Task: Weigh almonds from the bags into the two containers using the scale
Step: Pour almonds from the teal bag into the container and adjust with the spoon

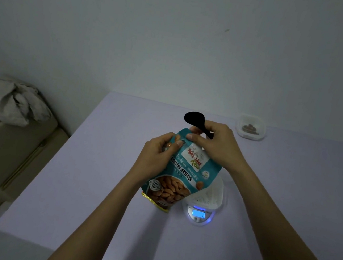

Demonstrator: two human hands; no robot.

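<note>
With our left hand (159, 150) and right hand (217, 145) pinching the top of the bag (184, 175) beside the scale (198, 214), spoon (194, 118) tucked in the right, we should part it gently, keeping it upright.

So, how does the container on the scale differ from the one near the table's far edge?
The scale container looks empty; the far container holds brown nuts. The almond bag partly hides the scale container; the far container is in full view. Both are pale, squarish.

Dim, bluish — edges fisheye-warped.
</note>
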